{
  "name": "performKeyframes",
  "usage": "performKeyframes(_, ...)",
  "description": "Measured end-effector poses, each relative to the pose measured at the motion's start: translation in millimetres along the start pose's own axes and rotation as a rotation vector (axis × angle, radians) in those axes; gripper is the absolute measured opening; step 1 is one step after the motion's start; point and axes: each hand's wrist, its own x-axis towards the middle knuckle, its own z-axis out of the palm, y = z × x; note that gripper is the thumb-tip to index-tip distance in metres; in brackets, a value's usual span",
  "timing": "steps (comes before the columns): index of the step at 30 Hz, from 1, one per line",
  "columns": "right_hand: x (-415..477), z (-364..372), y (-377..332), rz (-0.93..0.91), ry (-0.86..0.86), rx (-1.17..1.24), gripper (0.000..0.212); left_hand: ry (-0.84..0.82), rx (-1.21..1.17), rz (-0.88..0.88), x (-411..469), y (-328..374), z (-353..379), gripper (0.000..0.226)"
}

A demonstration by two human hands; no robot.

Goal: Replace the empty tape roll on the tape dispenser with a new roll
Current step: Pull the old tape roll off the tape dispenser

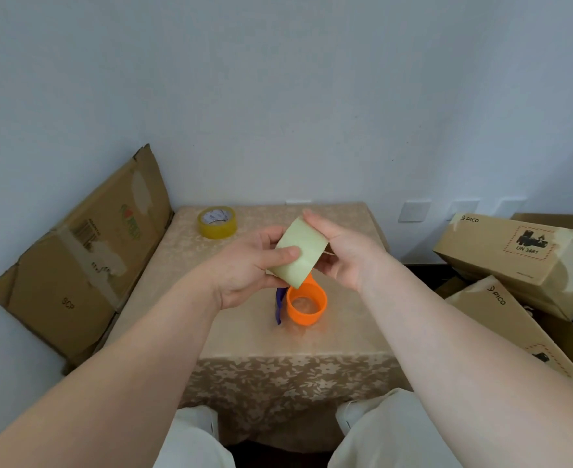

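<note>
Empty core lifted clear of the dispenser, both hands on it above the desk point(312, 342).

The left hand point(244, 265) pinches the pale, bare tape core point(300, 253) with thumb over its outer face and fingers point(290, 253) closed around it; the right hand point(342, 251) steadies the far rim with its fingers lightly curled. Below sits the dispenser point(307, 304) — an orange hub with what appears to be a purple handle, largely hidden behind the left hand. The new roll point(217, 222) lies flat near the desk's far left corner, well apart. To proceed well, set the core aside off the working area, then fetch the new roll and seat it squarely over the hub — its loose end facing the cutter.
</note>
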Motion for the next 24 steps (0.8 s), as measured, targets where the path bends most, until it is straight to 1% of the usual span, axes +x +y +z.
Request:
performKeyframes(5, 6.2, -5.5, -0.4, 0.010, 0.101, 0.001, 0.011, -0.040, 0.029, -0.022, -3.0, 2.1, -2.4, 0.030)
performKeyframes(7, 5.9, -4.9, -3.0, -0.016, 0.131, 0.030, 0.016, -0.022, 0.024, -0.034, -2.3, 4.4, -1.8, 0.031)
performKeyframes(8, 4.5, -3.7, -4.2, -0.037, 0.129, 0.030, 0.022, -0.008, 0.021, -0.040, -1.3, 5.5, -1.1, 0.031)
performKeyframes(10, 0.2, 0.6, -5.3, -0.072, 0.087, -0.079, 0.039, 0.027, 0.031, -0.048, 0.3, 7.4, 1.7, 0.026)
performKeyframes(12, -2.4, 6.7, -1.8, -0.116, 0.032, -0.298, 0.053, 0.057, 0.096, -0.031, 1.8, 7.6, 5.5, 0.022)
performKeyframes(14, -0.5, 10.5, 1.8, -0.169, 0.026, -0.472, 0.059, 0.061, 0.162, 0.003, 2.2, 7.5, 8.3, 0.029)
performKeyframes(15, -0.8, 10.9, 1.1, -0.177, 0.030, -0.512, 0.061, 0.055, 0.169, 0.016, 1.6, 7.7, 9.0, 0.032)
performKeyframes(17, -1.2, 7.8, -3.6, -0.147, 0.009, -0.514, 0.064, 0.035, 0.145, 0.021, -0.5, 7.0, 8.2, 0.034)
performKeyframes(18, -0.6, 4.5, -6.1, -0.123, -0.005, -0.495, 0.061, 0.028, 0.129, 0.018, -2.0, 6.5, 7.4, 0.035)
performKeyframes(21, -3.1, -3.5, -10.5, -0.084, -0.006, -0.427, 0.036, 0.005, 0.092, 0.007, -4.5, 2.9, 5.1, 0.040)
performKeyframes(24, -1.9, -8.1, -8.7, -0.074, 0.068, -0.438, 0.027, -0.006, 0.050, 0.010, -6.5, 1.5, 6.8, 0.041)
